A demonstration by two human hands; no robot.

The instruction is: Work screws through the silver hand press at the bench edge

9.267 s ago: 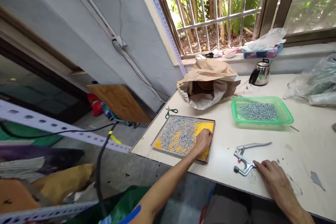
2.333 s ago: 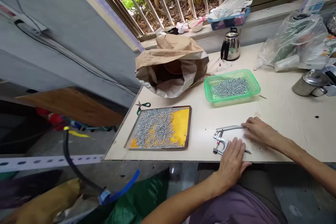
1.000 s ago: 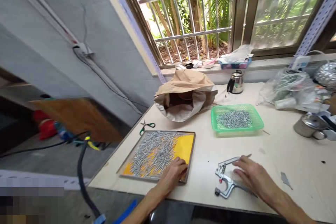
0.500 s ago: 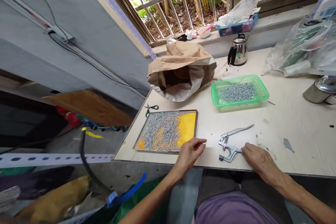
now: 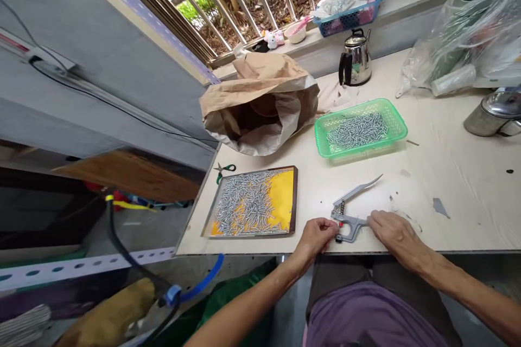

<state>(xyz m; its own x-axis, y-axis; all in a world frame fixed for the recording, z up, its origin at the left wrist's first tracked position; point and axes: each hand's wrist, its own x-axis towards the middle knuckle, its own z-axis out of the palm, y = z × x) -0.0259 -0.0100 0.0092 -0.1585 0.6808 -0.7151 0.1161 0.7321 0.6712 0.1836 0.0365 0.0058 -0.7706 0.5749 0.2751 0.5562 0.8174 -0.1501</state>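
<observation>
Snap fastener pliers (image 5: 353, 222) lie near the table's front edge, one handle raised toward the back. My right hand (image 5: 394, 232) is closed on the end of the lower handle. At the jaw end, my left hand (image 5: 319, 236) has thumb and fingers pinched together beside the red part; what they hold, if anything, is too small to make out. Left of it sits a shallow tray (image 5: 295, 200) with a yellow bottom, partly covered with small silvery metal pieces (image 5: 248, 203). More such pieces (image 5: 358, 131) fill part of a green plastic basket (image 5: 321, 147).
An open brown paper bag (image 5: 260, 92) stands behind the tray, with green-handled scissors (image 5: 223, 169) beside the tray. A steel kettle (image 5: 358, 59), a metal pot (image 5: 488, 114) and plastic-wrapped items (image 5: 451, 49) stand farther back. The table's front edge (image 5: 448, 252) runs just before me.
My left hand has moved right, from beside the tray to the jaw of the pliers. My right hand stays on the handle. The view has shifted slightly.
</observation>
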